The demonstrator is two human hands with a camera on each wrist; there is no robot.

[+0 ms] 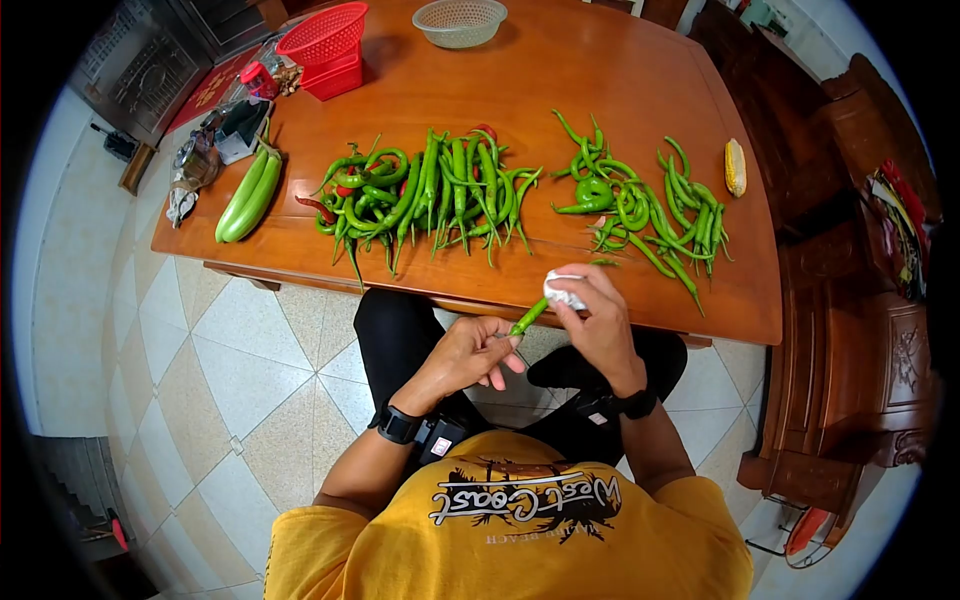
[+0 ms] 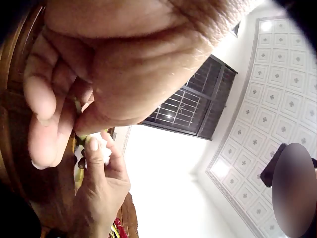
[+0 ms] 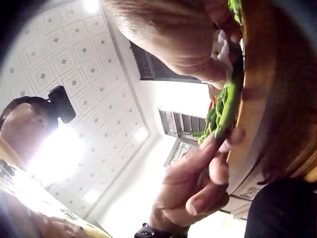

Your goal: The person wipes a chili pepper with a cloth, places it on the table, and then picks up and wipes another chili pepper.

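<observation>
Green pepper is held just off the near edge of the counter, above the lap. Left hand pinches its lower end. Right hand grips a white cloth against its upper end. Two pepper piles lie on the counter beyond.

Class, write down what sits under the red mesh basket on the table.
The red basket sits on another red container, on the table. Whatever that container holds is covered by the basket.
</observation>
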